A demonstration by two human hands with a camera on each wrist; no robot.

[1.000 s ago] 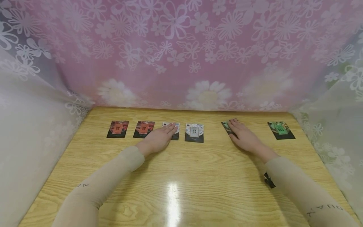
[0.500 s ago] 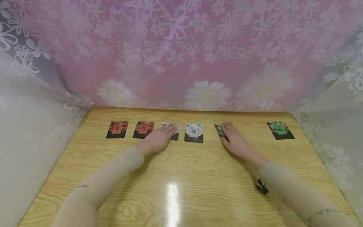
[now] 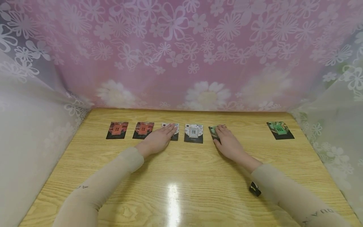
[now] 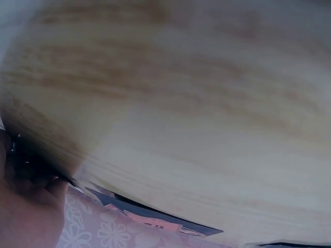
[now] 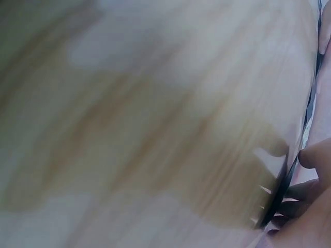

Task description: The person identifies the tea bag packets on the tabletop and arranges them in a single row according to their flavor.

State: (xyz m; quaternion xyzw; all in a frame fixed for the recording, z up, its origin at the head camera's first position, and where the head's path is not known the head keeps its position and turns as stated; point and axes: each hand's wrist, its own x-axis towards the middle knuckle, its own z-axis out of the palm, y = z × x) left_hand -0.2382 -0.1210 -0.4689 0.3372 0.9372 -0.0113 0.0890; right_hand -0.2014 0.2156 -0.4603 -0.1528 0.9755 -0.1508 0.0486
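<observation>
My left hand [image 3: 158, 139] lies with straight fingers over a white-and-black flat packet [image 3: 176, 136], hiding much of its face. My right hand [image 3: 229, 145] rests, fingers extended, on a green-and-black packet [image 3: 213, 132] whose left edge shows. Between the hands lies another white-and-black packet [image 3: 193, 133], face up and untouched. In the left wrist view, the left hand [image 4: 31, 212] is at the lower left, near a red packet [image 4: 155, 220] seen edge-on. In the right wrist view, fingers of the right hand [image 5: 305, 206] meet a packet's dark edge [image 5: 276, 201].
Two red-and-black packets, a far-left one [image 3: 117, 130] and one [image 3: 143, 130] beside the left hand, continue the row. Another green packet [image 3: 280, 130] lies at far right. A pink floral curtain [image 3: 198, 56] borders the wooden table [image 3: 170, 176]. A small black item [image 3: 255, 189] shows beneath the right sleeve.
My right hand has slid left with the green packet beneath it, closer to the uncovered white packet. The packet has also become less tilted. My left hand has stayed in place.
</observation>
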